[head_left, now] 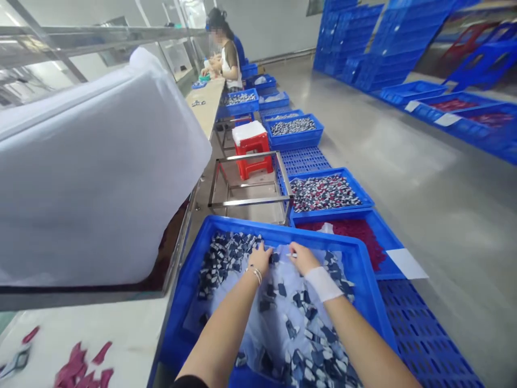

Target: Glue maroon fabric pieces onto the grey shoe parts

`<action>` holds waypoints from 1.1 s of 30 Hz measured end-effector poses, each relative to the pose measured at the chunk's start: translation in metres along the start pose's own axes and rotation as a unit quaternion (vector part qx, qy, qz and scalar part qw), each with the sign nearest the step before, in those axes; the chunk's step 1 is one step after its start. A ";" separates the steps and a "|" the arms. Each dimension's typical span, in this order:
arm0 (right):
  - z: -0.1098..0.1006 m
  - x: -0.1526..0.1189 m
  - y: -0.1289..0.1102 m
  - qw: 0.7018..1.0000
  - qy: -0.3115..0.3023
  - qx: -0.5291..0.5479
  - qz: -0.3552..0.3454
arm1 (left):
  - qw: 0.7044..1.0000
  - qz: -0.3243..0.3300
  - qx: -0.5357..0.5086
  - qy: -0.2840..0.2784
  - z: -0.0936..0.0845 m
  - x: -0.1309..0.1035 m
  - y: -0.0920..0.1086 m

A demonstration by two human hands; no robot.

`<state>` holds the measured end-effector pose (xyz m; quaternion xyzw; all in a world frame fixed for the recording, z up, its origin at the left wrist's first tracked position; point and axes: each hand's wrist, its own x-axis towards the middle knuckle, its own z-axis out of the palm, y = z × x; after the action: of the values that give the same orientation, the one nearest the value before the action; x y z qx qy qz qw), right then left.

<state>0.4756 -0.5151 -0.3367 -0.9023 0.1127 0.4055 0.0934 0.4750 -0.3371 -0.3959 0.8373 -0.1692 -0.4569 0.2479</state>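
Both my arms reach into a blue plastic crate [365, 280] lined with a clear plastic bag [246, 302] and scattered with several small dark blue and white pieces [226, 258]. My left hand [260, 257], with a bracelet on the wrist, rests on the pile near the far side of the crate. My right hand [302, 257], with a white band on the wrist, lies next to it and seems to pinch a small white piece [291, 255]. Whether the left fingers hold anything is hidden.
A big white plastic bag [92, 167] sits on the workbench at left. Maroon pieces [81, 369] and scissors [16, 361] lie on the near bench. More blue crates [323, 194], a metal frame [250, 183], a red stool [252, 145] and seated persons [228, 59] lie ahead.
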 end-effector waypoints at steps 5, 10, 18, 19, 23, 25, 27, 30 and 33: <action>-0.009 -0.030 0.042 0.998 0.008 -0.027 0.051 | 0.999 0.032 -0.002 0.007 0.009 -0.004 -0.006; 0.012 -0.032 0.033 0.993 0.000 -0.066 0.098 | 0.997 0.076 -0.009 -0.010 0.014 -0.001 -0.004; 0.039 -0.002 -0.002 0.970 0.069 -0.127 0.197 | 0.997 0.037 -0.053 0.044 0.024 -0.004 0.014; 0.042 -0.001 -0.003 0.969 0.077 -0.129 0.197 | 0.997 0.027 -0.057 0.051 0.026 -0.003 0.016; 0.042 0.003 0.010 0.976 0.078 -0.110 0.171 | 0.995 0.015 -0.079 0.061 0.033 0.006 0.014; 0.037 0.007 0.022 0.982 0.073 -0.085 0.150 | 0.993 0.027 -0.092 0.063 0.036 0.011 0.008; 0.028 0.010 0.034 0.986 0.074 -0.058 0.135 | 0.991 0.044 -0.108 0.073 0.038 0.012 0.001; 0.014 0.007 0.049 0.989 0.082 -0.022 0.122 | 0.983 0.061 -0.141 0.104 0.036 0.008 -0.010; 0.004 -0.009 0.055 0.991 0.079 0.001 0.104 | 0.971 0.077 -0.180 0.135 0.030 -0.007 -0.021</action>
<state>0.4511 -0.5656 -0.3367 -0.9146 0.2134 0.3408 0.0423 0.4468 -0.3245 -0.4172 0.8176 -0.1132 -0.3418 0.4493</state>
